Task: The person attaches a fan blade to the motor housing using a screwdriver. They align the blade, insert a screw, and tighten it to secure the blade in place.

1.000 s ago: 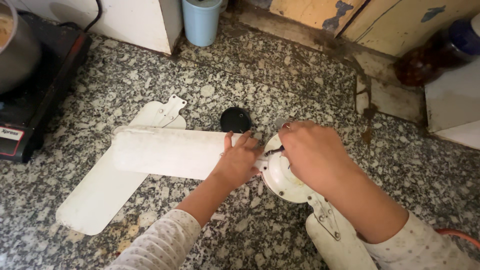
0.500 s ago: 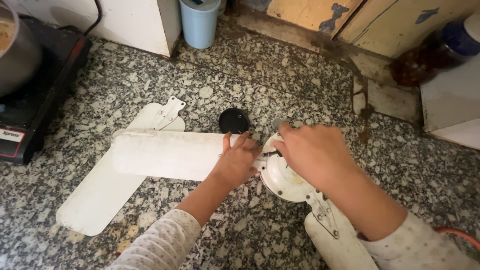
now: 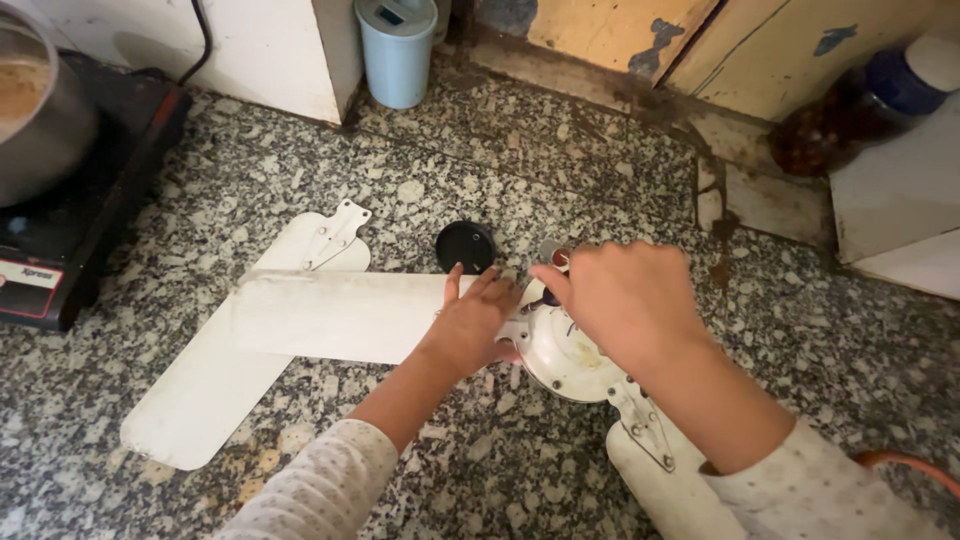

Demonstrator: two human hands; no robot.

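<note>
Fan hub [image 3: 565, 360] under both hands [image 3: 470, 325]

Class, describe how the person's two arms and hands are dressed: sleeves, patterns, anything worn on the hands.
Both arms wear long, pale off-white sleeves with a fine dotted print, reaching to mid-forearm. The left hand and right hand are bare: no gloves, and no rings or watch that I can make out.

I see one label [image 3: 22, 276]: a small white rectangular strip with dark and red print, on the front edge of the black cooktop [image 3: 95, 190] at the floor's left edge. The pale blue canister [image 3: 396, 48] at the top edge carries a small dark rectangular panel on its lid.
</note>
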